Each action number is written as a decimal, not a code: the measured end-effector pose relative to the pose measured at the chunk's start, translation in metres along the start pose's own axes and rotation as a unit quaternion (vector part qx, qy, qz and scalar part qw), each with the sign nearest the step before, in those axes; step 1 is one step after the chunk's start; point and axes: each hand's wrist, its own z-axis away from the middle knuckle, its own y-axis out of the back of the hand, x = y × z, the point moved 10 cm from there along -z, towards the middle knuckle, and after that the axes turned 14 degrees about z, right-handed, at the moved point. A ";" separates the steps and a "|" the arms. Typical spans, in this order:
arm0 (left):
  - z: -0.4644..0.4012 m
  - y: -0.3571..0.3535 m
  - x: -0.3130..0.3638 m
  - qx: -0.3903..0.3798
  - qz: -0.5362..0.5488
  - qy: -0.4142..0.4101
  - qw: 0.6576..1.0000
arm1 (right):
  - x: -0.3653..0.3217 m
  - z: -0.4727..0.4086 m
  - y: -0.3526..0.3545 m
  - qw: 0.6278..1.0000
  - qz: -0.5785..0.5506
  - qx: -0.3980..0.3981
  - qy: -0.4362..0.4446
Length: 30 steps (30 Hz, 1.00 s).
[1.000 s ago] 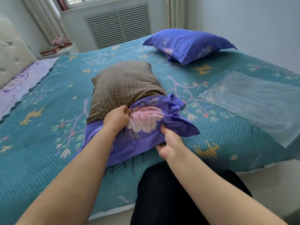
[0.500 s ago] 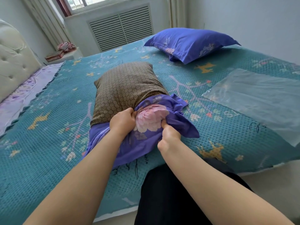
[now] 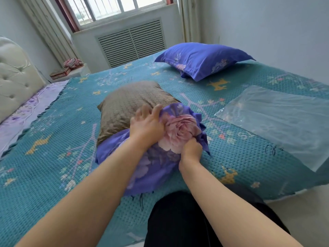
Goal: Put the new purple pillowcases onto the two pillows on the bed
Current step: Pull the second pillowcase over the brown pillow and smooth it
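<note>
- Far pillow [image 3: 201, 59], at 1 o'clock: cased.
- Brown pillow [image 3: 131, 104], centre: purple pillowcase [image 3: 160, 161] covers its near end only.
- Left hand [image 3: 146, 125] and right hand [image 3: 191, 151] grasp bunched case.

hands [image 3: 169, 136] on half-cased pillow [image 3: 131, 106]

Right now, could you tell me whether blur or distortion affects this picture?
Head view: left hand fingers and the brown pillow look motion-smeared; the window is bright; wide-angle bending curves the bed edges.
</note>
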 end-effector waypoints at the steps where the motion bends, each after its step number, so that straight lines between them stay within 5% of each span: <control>1: -0.015 0.005 0.011 -0.013 0.001 0.001 1.000 | -0.006 -0.005 0.005 1.000 -0.007 0.005 0.029; 6: -0.074 -0.010 0.075 -0.139 -0.008 -0.016 0.990 | -0.043 0.000 0.031 0.983 0.067 0.010 0.171; 9: -0.098 -0.023 0.096 -0.148 -0.039 -0.022 0.988 | -0.053 0.006 0.040 0.966 0.114 0.015 0.229; 14: -0.123 0.016 0.065 0.005 0.067 0.024 0.997 | -0.086 -0.001 0.082 0.950 0.135 0.059 0.275; 21: -0.116 0.103 -0.067 0.135 0.045 0.075 0.987 | -0.141 -0.024 0.159 0.925 0.165 0.154 0.307; 30: -0.125 0.070 -0.090 0.117 0.171 0.096 0.974 | -0.137 -0.078 0.163 0.913 0.193 0.235 0.273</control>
